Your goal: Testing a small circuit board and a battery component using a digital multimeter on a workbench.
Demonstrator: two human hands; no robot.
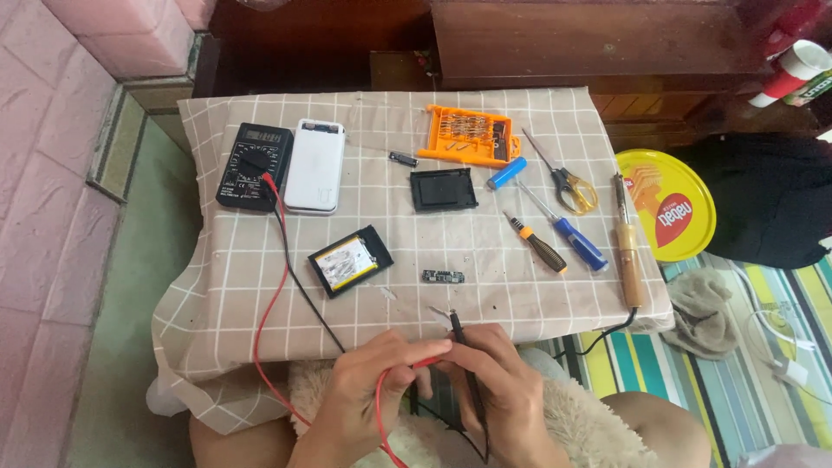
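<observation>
Two probes, two screwdrivers on the bench: my left grip pinches the red probe, my right grip is closed on the black probe.

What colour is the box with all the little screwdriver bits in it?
The bit box is bright orange, seen best in the head view.

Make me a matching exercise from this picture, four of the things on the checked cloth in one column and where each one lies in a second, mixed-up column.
Things
1. multimeter
2. orange bit case
3. soldering iron
4. small circuit board

Places
A. far right side of the cloth
B. far left, beside the white power bank
C. nearest the hands, mid-cloth
D. back edge, centre-right, by the blue cylinder cell

Pairs: 1-B, 2-D, 3-A, 4-C
</observation>
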